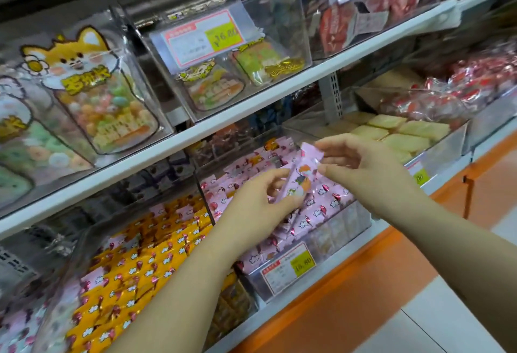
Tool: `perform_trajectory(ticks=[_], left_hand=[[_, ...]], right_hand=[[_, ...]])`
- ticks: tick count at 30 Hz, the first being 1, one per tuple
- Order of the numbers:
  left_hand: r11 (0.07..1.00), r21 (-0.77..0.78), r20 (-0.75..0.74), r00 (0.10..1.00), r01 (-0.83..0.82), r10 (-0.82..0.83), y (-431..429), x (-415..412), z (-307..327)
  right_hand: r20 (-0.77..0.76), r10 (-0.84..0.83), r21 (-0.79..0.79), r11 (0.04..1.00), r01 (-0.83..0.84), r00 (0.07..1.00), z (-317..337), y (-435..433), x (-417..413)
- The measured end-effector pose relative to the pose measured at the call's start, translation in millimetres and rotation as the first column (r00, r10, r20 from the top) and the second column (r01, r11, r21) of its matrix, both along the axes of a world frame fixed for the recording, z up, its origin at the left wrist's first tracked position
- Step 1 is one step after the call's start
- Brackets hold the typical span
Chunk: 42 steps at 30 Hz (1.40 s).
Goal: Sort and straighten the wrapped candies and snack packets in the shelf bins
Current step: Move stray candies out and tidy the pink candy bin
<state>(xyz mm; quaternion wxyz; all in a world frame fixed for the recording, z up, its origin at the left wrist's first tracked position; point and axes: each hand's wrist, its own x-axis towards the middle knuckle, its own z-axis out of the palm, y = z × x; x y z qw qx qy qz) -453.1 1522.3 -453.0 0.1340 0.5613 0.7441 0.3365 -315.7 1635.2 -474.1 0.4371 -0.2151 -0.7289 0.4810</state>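
over the clear plastic bin (345, 225) full of pink sweets, the person holds one small pink printed candy packet (301, 177) up between both hands. the left hand (258, 203) has its fingers curled round the lower end; the right hand (361, 162) pinches the top crimp between thumb and forefinger. it looks feather-light, the wrapper thin, crinkly and probably slick, so i'd take it by the sealed ends rather than squeeze the middle. a few pink strays lie among the yellow wrapped packets (140, 257) next door.
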Motion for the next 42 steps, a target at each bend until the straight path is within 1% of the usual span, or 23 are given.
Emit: perform_trajectory(ticks=[2,4,7,9,11,13,17,23,25,27,29,31,32,33,34,35,36,37,38,39,41,42], left_hand=[[0.996,0.071,0.040,0.998,-0.044,0.041,8.7,-3.9,5.2],[0.984,0.145,0.102,0.991,-0.100,0.085,20.0,-8.5,11.6],[0.955,0.214,0.025,0.979,-0.203,0.202,44.0,-18.0,11.4],[0.934,0.223,-0.022,0.957,-0.277,0.289,61.1,-23.3,6.4],[0.918,0.210,-0.075,0.931,-0.335,0.357,75.6,-28.8,-0.7],[0.909,0.186,-0.097,0.914,-0.373,0.395,85.6,-34.4,-7.0],[0.902,0.182,-0.049,0.912,-0.392,0.406,97.7,-44.7,-15.1],[0.901,-0.011,-0.112,0.895,-0.435,0.431,104.4,-53.3,-4.4],[0.900,-0.095,-0.140,0.901,-0.425,0.411,105.8,-55.1,-2.0],[0.901,-0.166,-0.229,0.904,-0.402,0.361,106.1,-54.1,-6.3],[0.893,-0.186,-0.274,0.895,-0.409,0.353,106.9,-54.3,-13.3],[0.887,-0.191,-0.259,0.893,-0.421,0.368,106.6,-57.8,-18.2],[0.892,-0.161,-0.231,0.895,-0.422,0.382,105.4,-58.6,-17.6],[0.905,-0.099,-0.176,0.903,-0.413,0.393,104.1,-60.2,-16.5],[0.921,-0.012,-0.124,0.914,-0.390,0.386,101.4,-60.1,-13.7],[0.931,0.076,-0.128,0.923,-0.357,0.364,99.4,-61.4,-11.6],[0.942,0.132,-0.214,0.919,-0.309,0.332,97.6,-62.2,-9.7],[0.955,0.141,-0.342,0.893,-0.259,0.293,95.7,-63.0,-9.1],[0.969,0.115,-0.444,0.861,-0.219,0.247,93.8,-64.8,-10.2],[0.978,0.063,-0.496,0.844,-0.197,0.202,91.9,-65.4,-12.1],[0.976,-0.098,-0.512,0.851,-0.195,0.119,88.1,-64.7,-19.4],[0.960,-0.192,-0.519,0.851,-0.201,0.075,86.6,-65.2,-23.5]], right_hand=[[0.105,-0.121,0.070,0.991,0.114,0.987,-6.0,11.0,3.7],[0.214,-0.241,0.146,0.966,0.213,0.946,-13.3,19.8,5.8],[0.288,-0.316,0.247,0.936,0.249,0.904,-22.4,28.4,4.4],[0.328,-0.290,0.225,0.948,0.224,0.899,-26.8,30.7,2.9],[0.359,-0.242,0.159,0.968,0.196,0.901,-32.0,30.8,1.0],[0.401,-0.242,0.151,0.969,0.197,0.884,-36.5,29.8,-1.3],[0.396,-0.269,0.141,0.963,0.231,0.878,-37.8,31.5,-6.3],[0.397,-0.267,0.131,0.964,0.233,0.878,-37.2,31.5,-6.9],[0.398,-0.264,0.136,0.964,0.228,0.879,-37.2,31.8,-6.7],[0.402,-0.256,0.137,0.966,0.218,0.879,-37.7,32.5,-6.0],[0.400,-0.246,0.134,0.969,0.209,0.883,-38.1,32.4,-5.2],[0.403,-0.241,0.131,0.970,0.205,0.883,-37.6,31.8,-5.1],[0.406,-0.240,0.129,0.970,0.205,0.882,-37.5,31.8,-5.2],[0.408,-0.241,0.128,0.970,0.206,0.881,-37.3,31.7,-5.2],[0.410,-0.240,0.127,0.970,0.206,0.880,-37.1,31.7,-5.2],[0.411,-0.241,0.128,0.970,0.206,0.879,-36.8,31.4,-5.2],[0.414,-0.243,0.130,0.970,0.208,0.877,-36.5,30.9,-5.3],[0.418,-0.245,0.129,0.969,0.210,0.875,-36.0,30.1,-5.4],[0.425,-0.247,0.125,0.969,0.213,0.871,-35.5,29.2,-5.4],[0.432,-0.250,0.123,0.968,0.218,0.867,-34.7,27.9,-5.3],[0.442,-0.251,0.118,0.968,0.222,0.861,-33.7,25.7,-5.4],[0.447,-0.249,0.113,0.968,0.222,0.859,-33.1,24.7,-5.9]])
